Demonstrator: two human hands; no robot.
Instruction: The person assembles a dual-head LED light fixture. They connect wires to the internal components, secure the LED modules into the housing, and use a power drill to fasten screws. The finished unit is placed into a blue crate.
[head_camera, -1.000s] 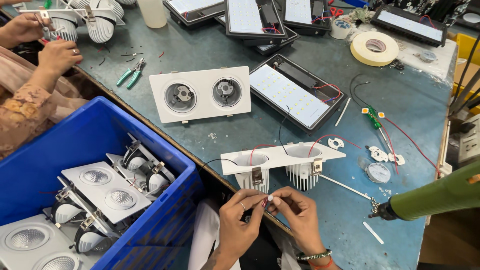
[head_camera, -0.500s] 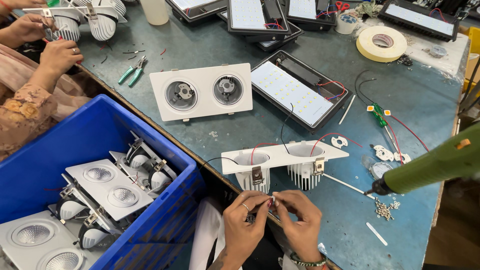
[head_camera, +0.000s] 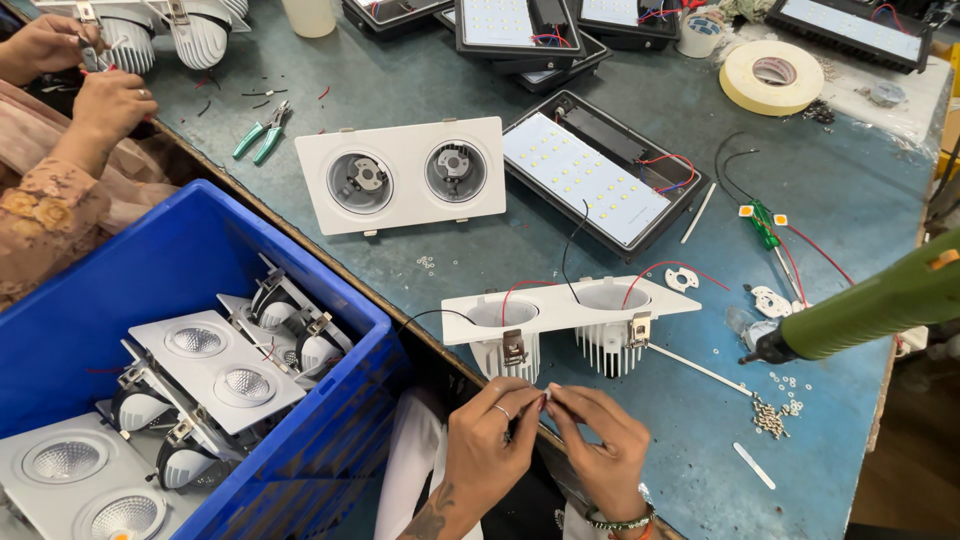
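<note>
Two hands meet just below the twin downlight housing in the head view: left hand and right hand pinch a small whitish piece between fingertips, its nature too small to tell. Sound practice, in my judgement, keeps both pinches tight and close to the housing, away from the loose screws at its right.

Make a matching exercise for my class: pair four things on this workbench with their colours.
Things:
1. crate
2. pliers handles
3. tape roll
4. twin lamp frame

Colours:
A. white
B. blue
C. green
D. pale yellow

Pairs: 1-B, 2-C, 3-D, 4-A
</note>
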